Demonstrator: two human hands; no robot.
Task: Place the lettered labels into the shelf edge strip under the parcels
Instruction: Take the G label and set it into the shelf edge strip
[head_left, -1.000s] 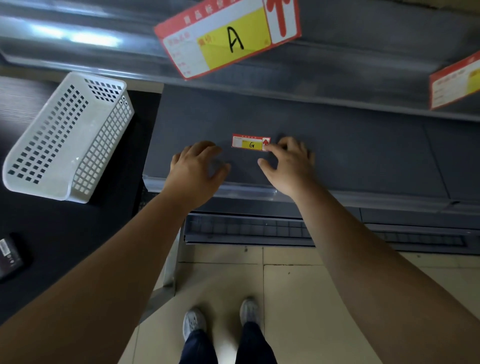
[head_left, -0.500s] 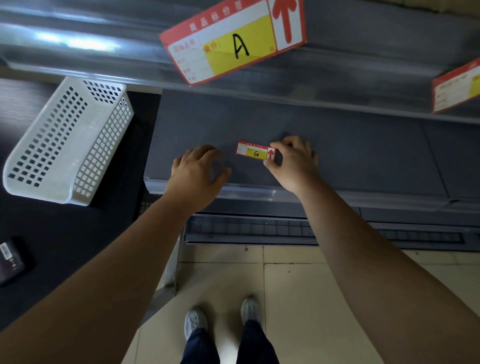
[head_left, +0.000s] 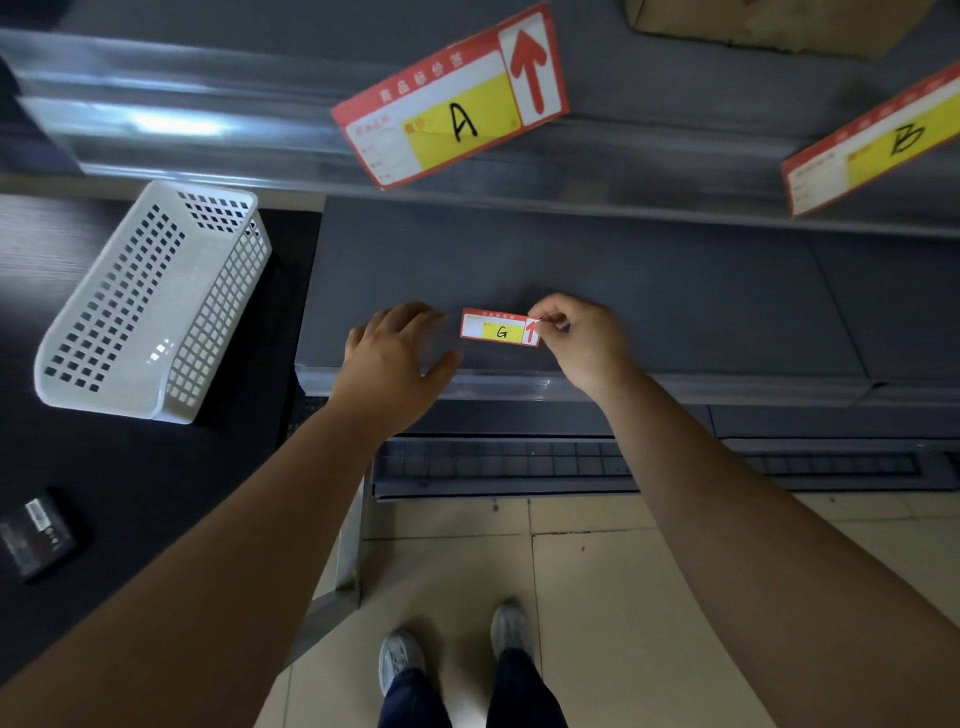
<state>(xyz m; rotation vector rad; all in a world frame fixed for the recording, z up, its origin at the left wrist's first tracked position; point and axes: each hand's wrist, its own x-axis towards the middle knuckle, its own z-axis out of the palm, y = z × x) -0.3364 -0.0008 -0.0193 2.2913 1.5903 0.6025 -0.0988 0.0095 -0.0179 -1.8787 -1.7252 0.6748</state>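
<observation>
Basket (head_left: 150, 306) empty, right hand (head_left: 582, 338) pinching G label (head_left: 498, 328)

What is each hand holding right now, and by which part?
The right hand pinches the G label by its right end, at the red arrow. The left hand holds nothing; it hovers open beside the label.

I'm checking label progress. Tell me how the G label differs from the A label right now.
The G label is pinched at its arrow end by the right hand, above the lower shelf; the A label sits in the upper shelf's edge strip, unheld. G looks level; A sits tilted. Both are red-bordered with a yellow letter patch and a red arrow.
</observation>
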